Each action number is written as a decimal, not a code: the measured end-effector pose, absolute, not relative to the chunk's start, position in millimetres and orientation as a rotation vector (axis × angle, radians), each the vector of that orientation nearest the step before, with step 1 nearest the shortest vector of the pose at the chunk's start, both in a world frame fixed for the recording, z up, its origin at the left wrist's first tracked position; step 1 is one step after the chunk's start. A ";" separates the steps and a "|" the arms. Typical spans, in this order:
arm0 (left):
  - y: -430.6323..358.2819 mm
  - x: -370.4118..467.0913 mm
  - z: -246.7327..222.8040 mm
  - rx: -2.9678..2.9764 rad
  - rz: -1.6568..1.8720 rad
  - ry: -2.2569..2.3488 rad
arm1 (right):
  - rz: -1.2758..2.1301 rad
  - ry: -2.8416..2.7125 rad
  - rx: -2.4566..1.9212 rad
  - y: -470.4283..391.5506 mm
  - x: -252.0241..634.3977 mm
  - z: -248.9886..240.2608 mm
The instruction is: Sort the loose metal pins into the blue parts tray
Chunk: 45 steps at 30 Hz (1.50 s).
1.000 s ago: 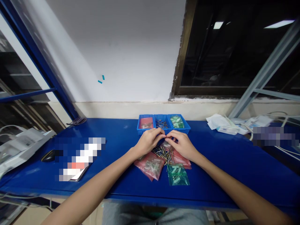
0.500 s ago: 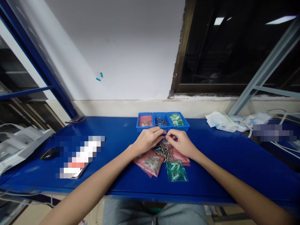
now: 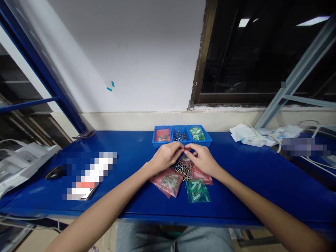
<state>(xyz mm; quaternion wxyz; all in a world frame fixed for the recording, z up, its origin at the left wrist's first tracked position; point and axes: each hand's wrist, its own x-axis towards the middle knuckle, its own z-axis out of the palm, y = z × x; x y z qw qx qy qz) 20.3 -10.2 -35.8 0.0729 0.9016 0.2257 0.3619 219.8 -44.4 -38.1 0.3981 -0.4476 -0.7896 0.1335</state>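
My left hand point(image 3: 167, 155) and my right hand point(image 3: 202, 159) meet fingertip to fingertip above a pile of thin metal pins point(image 3: 183, 169). Both are closed in a pinch; whatever lies between the fingers is too small or hidden to name. Beneath my left hand, red-tinted plastic bags point(image 3: 169, 182) with pale parts inside lie on the blue table point(image 3: 131, 168). Another red bag point(image 3: 203, 175) sits partly under my right hand. A green plastic bag point(image 3: 198, 191) of whitish pieces lies nearest the table's front edge.
Behind my hands stand three joined blue bins point(image 3: 156, 143) holding a red bag, metal pins and green bags. A black mouse point(image 3: 55, 172) and a pixelated flat object point(image 3: 90, 178) are at left. White packets point(image 3: 249, 136) and cables lie at right.
My right hand's fingers have shifted slightly and its fingertips now press closer to the left hand's. The bags, pins and bins stay where they were.
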 end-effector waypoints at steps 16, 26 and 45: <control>-5.4 17.1 -37.6 2.840 1.003 0.694 | 0.390 -1.988 -1.153 -45.0 217.6 -37.8; -6.0 16.0 -36.9 2.915 0.953 0.767 | 0.336 -2.027 -1.137 -48.9 216.3 -33.6; -10.9 22.4 -31.3 2.540 1.073 0.559 | 0.572 -1.960 -1.085 -42.6 219.5 -39.2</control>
